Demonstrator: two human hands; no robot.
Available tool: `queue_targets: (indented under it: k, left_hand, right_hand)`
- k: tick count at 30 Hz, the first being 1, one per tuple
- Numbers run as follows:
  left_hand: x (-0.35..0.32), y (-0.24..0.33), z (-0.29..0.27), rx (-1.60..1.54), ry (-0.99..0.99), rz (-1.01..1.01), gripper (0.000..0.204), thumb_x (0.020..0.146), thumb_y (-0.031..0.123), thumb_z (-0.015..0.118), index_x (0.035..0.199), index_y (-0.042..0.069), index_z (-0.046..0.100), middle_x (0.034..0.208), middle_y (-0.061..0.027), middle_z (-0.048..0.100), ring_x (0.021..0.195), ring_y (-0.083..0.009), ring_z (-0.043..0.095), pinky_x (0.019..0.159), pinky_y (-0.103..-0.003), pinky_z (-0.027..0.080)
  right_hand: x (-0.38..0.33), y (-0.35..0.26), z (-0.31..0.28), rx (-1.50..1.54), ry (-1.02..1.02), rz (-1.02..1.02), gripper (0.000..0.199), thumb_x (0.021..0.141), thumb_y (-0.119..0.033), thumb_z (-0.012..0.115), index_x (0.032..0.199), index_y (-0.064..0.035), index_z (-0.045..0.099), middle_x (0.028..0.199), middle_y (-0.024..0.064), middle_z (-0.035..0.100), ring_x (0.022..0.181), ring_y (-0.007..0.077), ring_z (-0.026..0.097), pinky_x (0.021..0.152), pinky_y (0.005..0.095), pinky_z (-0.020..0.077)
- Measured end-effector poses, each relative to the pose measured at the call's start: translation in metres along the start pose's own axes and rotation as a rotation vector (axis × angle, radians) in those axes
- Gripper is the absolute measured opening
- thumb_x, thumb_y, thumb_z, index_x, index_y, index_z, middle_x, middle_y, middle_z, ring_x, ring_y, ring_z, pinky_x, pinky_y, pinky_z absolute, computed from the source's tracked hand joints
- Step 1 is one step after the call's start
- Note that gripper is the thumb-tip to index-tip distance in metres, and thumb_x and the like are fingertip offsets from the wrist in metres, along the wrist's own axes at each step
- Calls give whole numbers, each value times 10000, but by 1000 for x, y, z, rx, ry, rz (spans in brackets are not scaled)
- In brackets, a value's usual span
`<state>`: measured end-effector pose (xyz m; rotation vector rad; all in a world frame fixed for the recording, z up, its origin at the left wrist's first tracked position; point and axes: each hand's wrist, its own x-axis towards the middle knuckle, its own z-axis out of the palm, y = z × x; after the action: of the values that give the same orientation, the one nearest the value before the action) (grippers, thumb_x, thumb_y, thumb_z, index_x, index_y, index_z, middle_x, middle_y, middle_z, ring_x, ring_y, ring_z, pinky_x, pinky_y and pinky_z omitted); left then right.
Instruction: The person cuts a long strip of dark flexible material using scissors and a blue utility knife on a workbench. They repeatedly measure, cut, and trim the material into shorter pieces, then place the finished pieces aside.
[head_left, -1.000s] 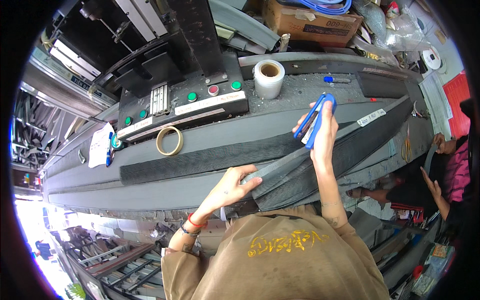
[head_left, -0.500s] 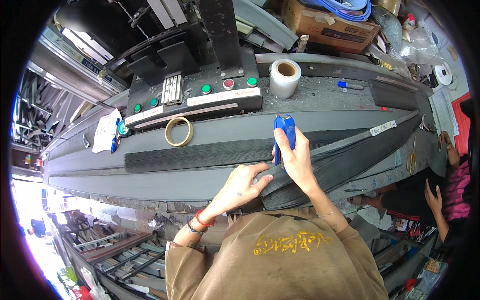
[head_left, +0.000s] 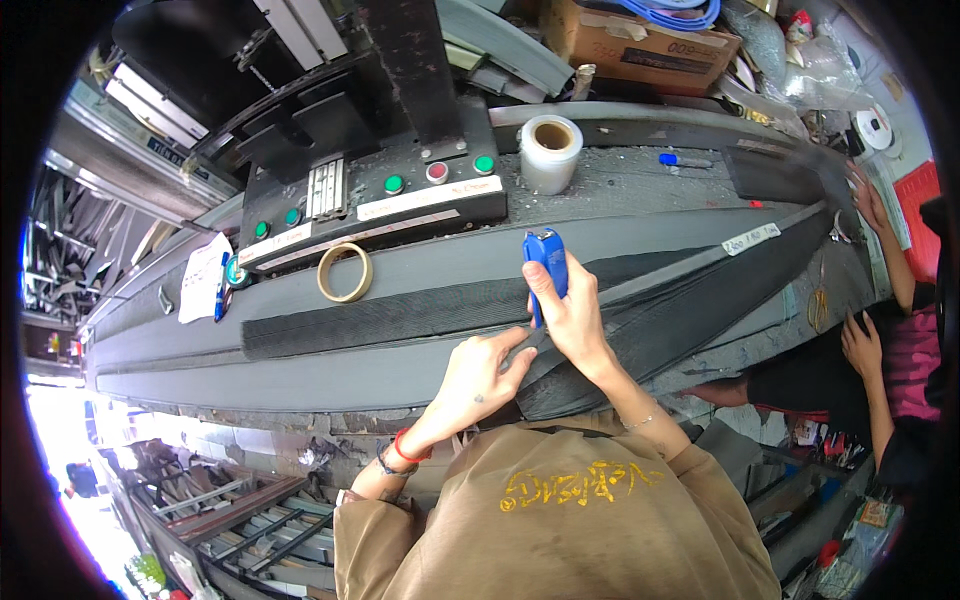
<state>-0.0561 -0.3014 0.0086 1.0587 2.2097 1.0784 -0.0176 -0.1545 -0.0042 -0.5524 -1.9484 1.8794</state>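
Observation:
A blue stapler (head_left: 546, 252) stands upright in my right hand (head_left: 572, 315), which is wrapped round it. Its lower end meets the near end of a long grey strip (head_left: 650, 285) that edges a dark pleated mesh (head_left: 640, 350). My left hand (head_left: 472, 378) pinches this same end between thumb and fingers, just left of the stapler. The strip runs away to the right and carries a white label (head_left: 750, 240). My fingers hide the exact spot where stapler and strip touch.
Behind my hands are a tape roll (head_left: 345, 272), a control panel (head_left: 375, 210) with coloured buttons, and a roll of clear film (head_left: 551, 155). A blue marker (head_left: 684, 160) and scissors (head_left: 819, 305) lie to the right. A co-worker's hand (head_left: 866, 195) reaches over the bench's right end.
My view has shifted slightly, so the bench things appear further left. My hands keep their grip on stapler and strip. The co-worker's hands have moved further up along the bench's right end.

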Motion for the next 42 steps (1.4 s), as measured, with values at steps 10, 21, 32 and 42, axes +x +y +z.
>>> queue_targets:
  k: [10, 21, 32, 42]
  left_hand:
    - [3, 5, 6, 4, -1, 16, 159, 828, 155, 607, 821, -1, 581, 522, -195, 485, 515, -385, 533, 499, -430, 402]
    - [12, -15, -9, 146, -50, -75, 289, 852, 318, 614, 921, 38, 641, 662, -207, 604, 670, -377, 622, 613, -420, 483]
    - [-14, -99, -15, -296, -388, -292, 336, 904, 283, 609, 700, 27, 532, 609, 40, 480, 547, -54, 409, 461, -240, 328]
    - [-10, -111, -25, -806, -278, -432, 336, 931, 345, 570, 787, 52, 490, 589, 35, 387, 461, -42, 327, 391, -201, 226]
  right_hand:
    - [2, 16, -2, 157, 17, -8, 399, 892, -392, 616, 853, 1, 555, 530, 13, 505, 431, 82, 499, 374, 250, 396]
    - [41, 6, -22, 224, 41, -181, 490, 860, -499, 608, 935, -19, 549, 639, 54, 586, 544, 111, 587, 483, 259, 476]
    - [56, 46, -180, -1039, 249, -546, 456, 808, -440, 653, 1022, -38, 638, 1000, 143, 620, 1041, 285, 551, 887, 426, 407]
    - [-58, 125, -468, -1404, 1163, 428, 359, 902, -269, 542, 1052, 57, 567, 1061, 250, 557, 1025, 394, 540, 865, 482, 447]
